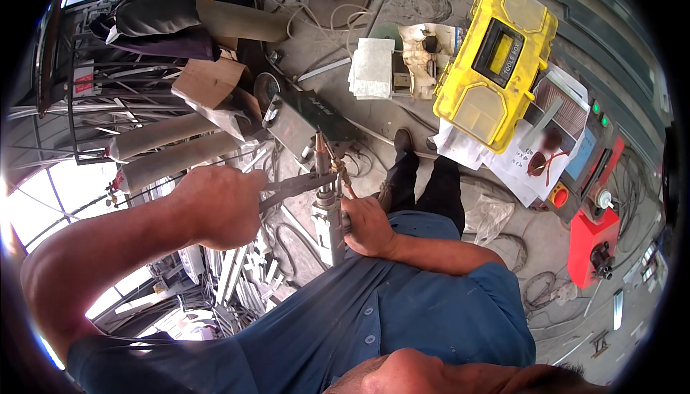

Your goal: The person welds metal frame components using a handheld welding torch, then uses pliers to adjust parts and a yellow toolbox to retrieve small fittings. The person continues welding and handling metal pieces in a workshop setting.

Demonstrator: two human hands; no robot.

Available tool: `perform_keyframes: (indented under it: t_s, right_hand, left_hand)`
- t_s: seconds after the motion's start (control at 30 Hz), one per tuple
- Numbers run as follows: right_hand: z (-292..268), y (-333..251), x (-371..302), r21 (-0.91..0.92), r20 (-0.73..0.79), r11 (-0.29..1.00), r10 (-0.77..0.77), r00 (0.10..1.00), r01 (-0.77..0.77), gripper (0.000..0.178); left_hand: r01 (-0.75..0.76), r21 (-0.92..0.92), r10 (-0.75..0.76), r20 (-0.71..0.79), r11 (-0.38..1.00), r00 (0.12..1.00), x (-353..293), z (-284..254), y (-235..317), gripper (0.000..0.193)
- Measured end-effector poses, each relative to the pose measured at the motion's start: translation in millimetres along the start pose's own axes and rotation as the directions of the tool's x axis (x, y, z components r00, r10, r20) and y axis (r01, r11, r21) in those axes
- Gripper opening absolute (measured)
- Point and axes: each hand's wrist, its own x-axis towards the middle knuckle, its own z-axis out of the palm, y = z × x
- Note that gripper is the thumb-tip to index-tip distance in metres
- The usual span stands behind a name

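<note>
Elbow (49,272) bent, left hand (219,206) clenches pliers (291,185) across a metal tool (328,225) grasped by the right hand (371,226).

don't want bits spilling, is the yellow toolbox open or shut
Shut: the yellow toolbox has its lid lying down over the body, with no raised flap showing.

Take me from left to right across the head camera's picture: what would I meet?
Red-and-white sign, left hand, pliers, grey metal tool, right hand, yellow toolbox, red box.
</note>
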Motion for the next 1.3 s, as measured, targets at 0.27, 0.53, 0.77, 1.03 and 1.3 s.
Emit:
perform_keyframes:
  t_s: [0.27,0.53,0.77,1.03,1.3]
  right_hand:
    - [-4.5,0.1,-1.7,0.008,-0.007,1.0,-0.003,1.0,0.003,0.093]
    - [-5.5,2.4,-3.9,0.003,-0.009,1.0,0.005,1.0,-0.005,0.091]
    - [-6.6,3.9,-2.9,0.031,-0.048,0.999,-0.007,0.999,0.009,0.086]
    - [-9.5,6.8,-7.6,0.059,-0.056,0.998,-0.014,0.998,0.017,0.087]
    - [-3.9,22.6,2.2,0.194,-0.12,0.942,0.301,0.946,-0.275,0.067]
  left_hand:
    - [-0.003,0.011,0.003,0.045,1.0,0.999,4.3,-6.0,2.9,0.036]
    - [-0.036,0.016,0.036,0.016,0.999,0.999,8.3,-4.6,0.9,0.037]
    - [-0.028,0.015,0.027,0.053,0.999,0.998,10.9,-10.3,3.0,0.036]
    - [-0.088,0.027,0.088,-0.003,0.996,0.996,16.2,-2.7,0.4,0.037]
    - [0.01,0.41,0.182,-0.426,0.912,0.886,13.6,-13.1,6.9,0.023]
